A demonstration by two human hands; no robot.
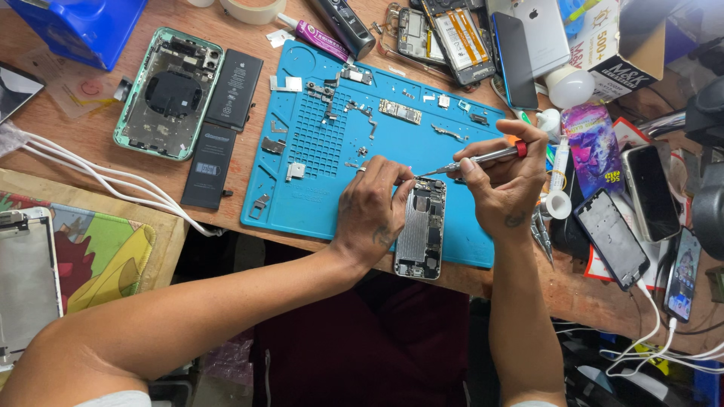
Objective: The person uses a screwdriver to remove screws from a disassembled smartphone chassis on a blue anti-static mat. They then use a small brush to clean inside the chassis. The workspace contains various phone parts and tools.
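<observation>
Now steadying opened phone (421, 237) under curled left hand (371, 211) fingers on blue mat (317, 196); right hand (504, 185) fingers pinching screwdriver (483, 158), tip just beyond left fingertips, at phone's top edge.

The scene is bright and evenly lit, with soft, diffuse light that seems to fall from above. Shadows are short and faint: a thin one under the left hand (375, 209) and right hand (504, 183) on the blue mat (317, 143). The mat and the wooden bench (90, 128) show clear, saturated colour. Mild glare sits on the dark phone screens (650, 192) at the right and on the white bulb (571, 87). Focus is sharp at the centre. The wide lens bends the edges, and the dark objects at the far right edge (709, 151) are blurred.
</observation>
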